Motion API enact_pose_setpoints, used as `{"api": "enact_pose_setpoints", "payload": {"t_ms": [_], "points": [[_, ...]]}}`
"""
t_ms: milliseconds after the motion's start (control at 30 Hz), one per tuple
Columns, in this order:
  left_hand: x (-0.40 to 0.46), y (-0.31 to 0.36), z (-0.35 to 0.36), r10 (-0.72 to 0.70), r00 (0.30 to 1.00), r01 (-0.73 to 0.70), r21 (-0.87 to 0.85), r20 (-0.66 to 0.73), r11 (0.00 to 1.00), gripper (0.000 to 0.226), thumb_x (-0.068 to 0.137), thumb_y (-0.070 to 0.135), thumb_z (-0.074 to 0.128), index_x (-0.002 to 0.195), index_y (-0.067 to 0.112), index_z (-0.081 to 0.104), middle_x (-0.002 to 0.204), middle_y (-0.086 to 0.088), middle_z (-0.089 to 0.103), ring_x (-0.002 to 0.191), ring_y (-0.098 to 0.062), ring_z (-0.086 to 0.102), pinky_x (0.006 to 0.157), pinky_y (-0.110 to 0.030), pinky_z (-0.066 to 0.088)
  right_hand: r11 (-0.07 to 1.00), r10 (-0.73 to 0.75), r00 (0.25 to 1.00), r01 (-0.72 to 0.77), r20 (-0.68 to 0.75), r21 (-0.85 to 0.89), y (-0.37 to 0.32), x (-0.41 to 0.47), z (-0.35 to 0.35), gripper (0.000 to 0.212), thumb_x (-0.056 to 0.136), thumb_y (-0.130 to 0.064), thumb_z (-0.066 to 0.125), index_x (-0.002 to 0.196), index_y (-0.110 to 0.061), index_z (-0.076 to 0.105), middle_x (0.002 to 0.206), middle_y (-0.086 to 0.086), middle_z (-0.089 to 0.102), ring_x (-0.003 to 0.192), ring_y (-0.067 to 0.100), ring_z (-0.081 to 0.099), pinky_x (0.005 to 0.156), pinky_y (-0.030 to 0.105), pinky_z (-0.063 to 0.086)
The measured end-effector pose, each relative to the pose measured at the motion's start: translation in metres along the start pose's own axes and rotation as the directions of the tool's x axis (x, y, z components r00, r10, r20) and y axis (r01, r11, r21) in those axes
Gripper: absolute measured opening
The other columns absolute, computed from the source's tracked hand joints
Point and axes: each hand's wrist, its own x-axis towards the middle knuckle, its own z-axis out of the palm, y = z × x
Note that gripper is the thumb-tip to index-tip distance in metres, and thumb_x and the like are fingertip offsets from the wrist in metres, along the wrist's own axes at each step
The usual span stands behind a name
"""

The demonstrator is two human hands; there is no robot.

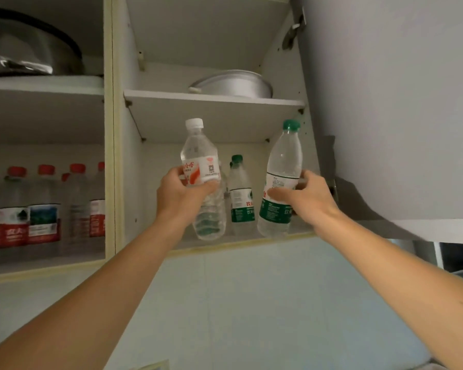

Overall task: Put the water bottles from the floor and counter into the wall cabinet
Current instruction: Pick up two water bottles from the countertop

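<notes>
My left hand [181,194] grips a white-capped water bottle [198,153] with a red and white label, upright in front of the wall cabinet's lower shelf [241,243]. My right hand [305,194] grips a green-capped water bottle [284,161], tilted slightly, at the right side of the same opening. Both bottles hang at the shelf's front edge. Behind them a green-capped bottle [238,193] stands on the shelf, with another bottle partly hidden behind my left one.
The open cabinet door [390,102] hangs at the right, close to my right hand. A metal pan [233,84] sits on the upper shelf. The left compartment holds several red-capped bottles [44,206] and a pot lid [30,49] above.
</notes>
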Motion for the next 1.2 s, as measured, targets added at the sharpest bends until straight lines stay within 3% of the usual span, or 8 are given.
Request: {"api": "enact_pose_setpoints", "payload": {"t_ms": [100,233,333,467,600,867,1067,1200], "points": [[0.018,-0.013,0.015,-0.052,0.999,0.053,0.053,-0.011,0.997,0.053,0.075,0.034,0.086,0.119,0.025,0.059,0.095,0.012,0.064,0.079,0.000,0.062,0.059,-0.019,0.042,0.999,0.034,0.996,-0.033,0.077,-0.018,0.013,0.028,0.007,0.049,0.071,-0.025,0.088,0.113,-0.030,0.063,0.101,-0.010,0.071,0.095,0.015,0.069,0.091,0.047,0.058],[0.031,-0.035,0.024,-0.122,0.992,0.124,0.103,-0.027,0.987,0.052,0.077,0.033,0.085,0.121,0.022,0.058,0.096,0.009,0.064,0.078,-0.006,0.064,0.057,-0.021,0.043,0.999,0.039,0.983,-0.033,0.177,-0.039,0.024,0.057,0.023,0.032,0.075,-0.021,0.086,0.096,-0.033,0.063,0.099,-0.005,0.074,0.093,0.018,0.071,0.085,0.045,0.061],[0.035,-0.049,0.022,-0.153,0.988,0.153,0.101,-0.011,0.983,0.053,0.079,0.034,0.083,0.124,0.022,0.056,0.102,0.005,0.065,0.080,-0.010,0.066,0.057,-0.021,0.048,0.998,0.049,0.965,-0.036,0.259,-0.052,0.034,0.068,0.041,0.033,0.077,-0.019,0.085,0.104,-0.024,0.067,0.102,0.000,0.076,0.090,0.017,0.073,0.081,0.040,0.062],[0.042,-0.057,0.016,-0.156,0.982,0.139,0.156,0.105,0.978,0.064,0.079,0.039,0.081,0.133,0.024,0.050,0.103,0.010,0.061,0.090,-0.010,0.063,0.080,-0.035,0.054,0.994,0.054,0.962,-0.028,0.269,-0.103,0.047,0.077,0.061,0.038,0.079,-0.021,0.084,0.112,-0.017,0.065,0.102,0.002,0.075,0.088,0.018,0.073,0.075,0.036,0.063],[0.046,-0.063,0.014,-0.172,0.965,0.134,0.190,0.199,0.973,0.063,0.078,0.040,0.083,0.127,0.033,0.045,0.103,0.017,0.059,0.094,-0.005,0.060,0.088,-0.037,0.054,0.984,0.006,0.980,0.029,0.199,-0.175,0.059,0.081,0.072,0.033,0.079,-0.026,0.083,0.104,-0.019,0.063,0.095,0.000,0.072,0.080,0.014,0.072,0.067,0.033,0.064],[0.040,-0.068,0.052,-0.104,0.976,0.073,0.166,0.189,0.983,0.051,0.081,0.037,0.082,0.116,0.035,0.045,0.099,0.018,0.059,0.089,-0.002,0.061,0.066,-0.020,0.046,0.951,-0.058,0.993,0.087,0.106,-0.296,0.076,0.088,0.071,0.033,0.079,-0.037,0.081,0.102,-0.024,0.062,0.091,-0.005,0.071,0.078,0.012,0.071,0.070,0.037,0.064],[0.038,-0.068,0.082,-0.060,0.988,0.027,0.221,0.141,0.975,0.058,0.083,0.038,0.080,0.130,0.025,0.049,0.104,0.018,0.057,0.077,0.004,0.055,0.057,-0.013,0.040,0.955,-0.043,0.995,0.067,0.090,-0.288,0.088,0.097,0.054,0.032,0.082,-0.036,0.082,0.102,-0.026,0.059,0.089,-0.007,0.069,0.076,0.008,0.069,0.057,0.023,0.057],[0.040,-0.070,0.099,-0.070,0.993,0.041,0.266,0.100,0.963,0.067,0.083,0.039,0.080,0.137,0.020,0.046,0.128,-0.002,0.059,0.104,-0.021,0.064,0.086,-0.042,0.059,0.953,-0.055,0.994,0.080,0.094,-0.292,0.095,0.103,0.046,0.028,0.084,-0.034,0.080,0.102,-0.028,0.059,0.088,-0.008,0.069,0.075,0.005,0.067,0.058,0.022,0.055]]}}
